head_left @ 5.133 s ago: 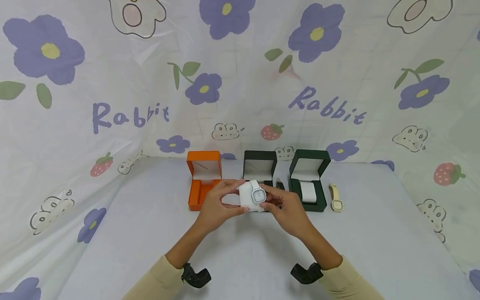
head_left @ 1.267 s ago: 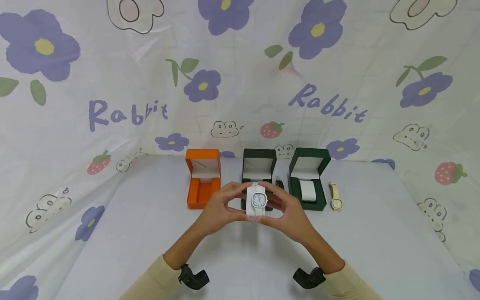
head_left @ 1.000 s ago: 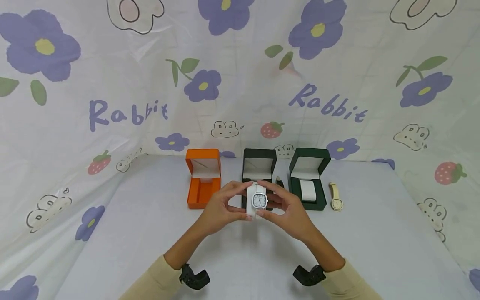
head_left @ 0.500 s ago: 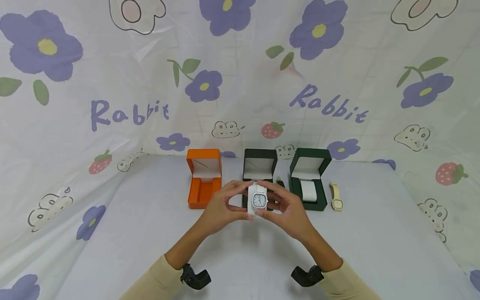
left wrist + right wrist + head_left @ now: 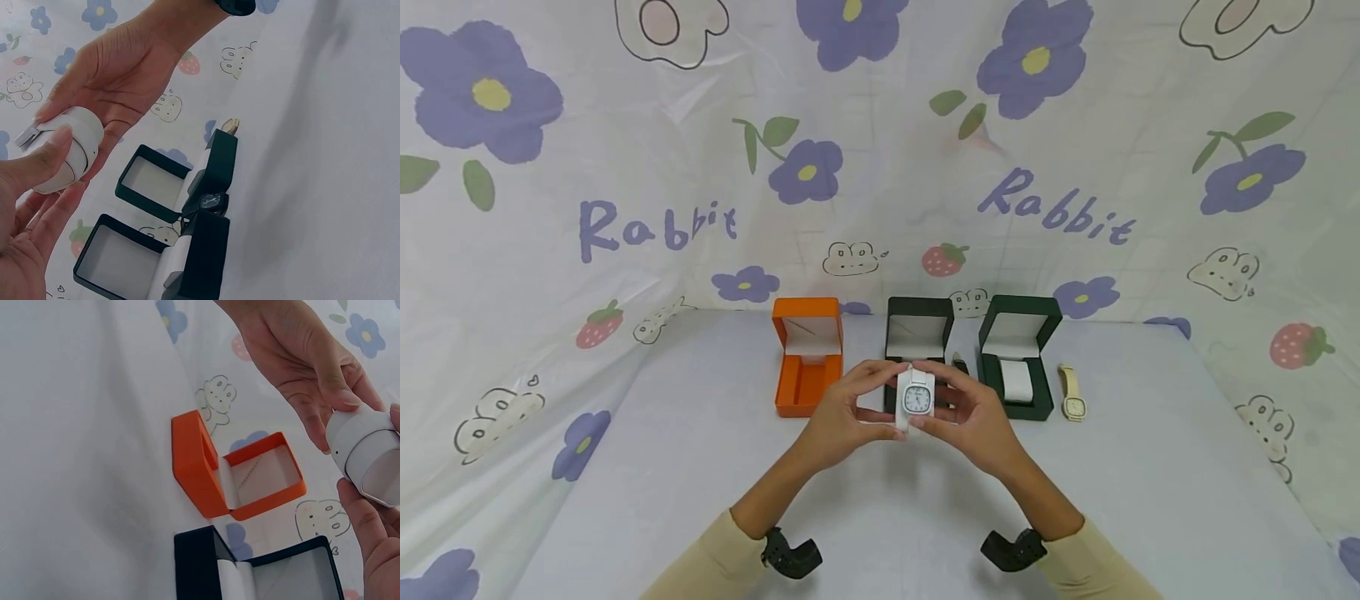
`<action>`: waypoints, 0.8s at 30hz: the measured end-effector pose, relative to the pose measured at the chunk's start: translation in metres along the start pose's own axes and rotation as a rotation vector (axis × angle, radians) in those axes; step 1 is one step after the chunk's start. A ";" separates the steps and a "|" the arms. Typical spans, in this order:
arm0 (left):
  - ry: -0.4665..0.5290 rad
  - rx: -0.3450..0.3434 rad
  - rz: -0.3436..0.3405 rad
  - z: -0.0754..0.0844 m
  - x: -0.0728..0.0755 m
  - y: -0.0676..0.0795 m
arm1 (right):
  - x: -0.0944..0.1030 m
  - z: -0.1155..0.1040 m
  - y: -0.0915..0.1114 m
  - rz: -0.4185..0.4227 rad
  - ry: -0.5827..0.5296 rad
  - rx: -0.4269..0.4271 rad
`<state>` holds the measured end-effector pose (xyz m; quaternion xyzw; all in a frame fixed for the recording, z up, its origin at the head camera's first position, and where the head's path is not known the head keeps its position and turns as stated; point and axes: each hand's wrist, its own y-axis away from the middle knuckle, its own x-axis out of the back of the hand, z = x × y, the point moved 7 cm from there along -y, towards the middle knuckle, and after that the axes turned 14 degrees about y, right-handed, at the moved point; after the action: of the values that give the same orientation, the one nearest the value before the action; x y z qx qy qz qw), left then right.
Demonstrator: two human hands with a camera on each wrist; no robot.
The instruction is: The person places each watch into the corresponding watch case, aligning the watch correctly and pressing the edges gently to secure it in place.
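Note:
In the head view, both hands hold a white cushion (image 5: 902,407) with a white square-faced wristwatch (image 5: 917,398) wrapped around it, above the table in front of the middle box. My left hand (image 5: 841,410) grips its left end between thumb and fingers. From the other end, my right hand (image 5: 979,417) holds it, thumb at the lower part of the strap. The watch face points up toward the head camera. The left wrist view shows the band (image 5: 78,150) circling the rounded cushion; the right wrist view shows the cushion's end (image 5: 350,434) between both hands' fingers.
Behind the hands stand an open orange box (image 5: 788,392), an open black box (image 5: 895,315) partly hidden, and an open dark green box (image 5: 1047,404) holding a white cushion (image 5: 1017,382). A dark watch (image 5: 959,365) lies between the two dark boxes, a gold watch (image 5: 1072,396) at right.
About five seconds ago the watch sat tilted at the cushion's right side; now it stands straight, and the cushion has been turned. Over the last second the hands have barely moved.

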<state>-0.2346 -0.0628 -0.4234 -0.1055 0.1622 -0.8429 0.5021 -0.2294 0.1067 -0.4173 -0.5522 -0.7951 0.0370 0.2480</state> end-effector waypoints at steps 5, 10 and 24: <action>-0.001 -0.006 -0.001 0.000 0.000 0.000 | -0.001 0.000 -0.001 -0.023 -0.031 -0.009; -0.006 -0.004 -0.003 -0.001 0.000 0.001 | -0.001 0.001 -0.002 -0.044 -0.038 -0.023; -0.018 0.015 -0.007 -0.007 0.004 0.004 | -0.004 0.005 0.001 -0.073 0.071 -0.002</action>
<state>-0.2354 -0.0672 -0.4311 -0.1099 0.1508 -0.8449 0.5013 -0.2294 0.1051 -0.4234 -0.5240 -0.8055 0.0076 0.2766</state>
